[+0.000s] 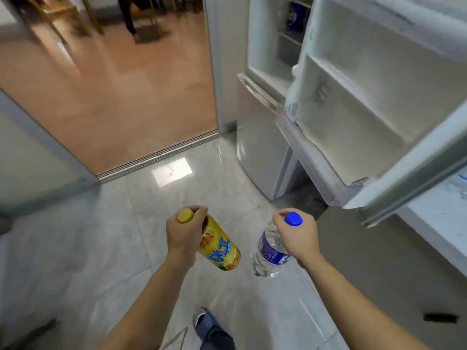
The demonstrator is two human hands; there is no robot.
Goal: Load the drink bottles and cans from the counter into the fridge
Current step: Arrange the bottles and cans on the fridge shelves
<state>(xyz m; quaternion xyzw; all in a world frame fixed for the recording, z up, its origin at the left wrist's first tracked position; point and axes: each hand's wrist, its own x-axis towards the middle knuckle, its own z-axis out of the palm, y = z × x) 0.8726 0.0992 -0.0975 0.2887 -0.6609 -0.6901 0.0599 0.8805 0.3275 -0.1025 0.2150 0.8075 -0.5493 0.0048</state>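
Your left hand grips a yellow bottle at its neck, fingers curled round just below the yellow cap. The bottle hangs tilted, its base swung toward your right and lower than the cap. Your left forearm runs up from the bottom edge of the view, wrist bent slightly down.

Your right hand grips a clear water bottle at its neck, fingers closed under the blue cap. This bottle also hangs tilted, its base pointing down and toward your left. The two bottle bases lie near each other but apart, with bare floor visible between them. Your right forearm enters from the lower right corner.

Both bottles are carried in the air above the tiled floor, not resting on any surface.

The fridge stands ahead and to your right. Its upper door is swung open toward you, showing white door shelves. The door's lower corner overhangs the space just beyond your right hand. A blue item sits on an upper shelf inside; blur hides what it is. A white counter edge lies at the right, below the door. An open doorway onto a wooden floor lies ahead at the left.
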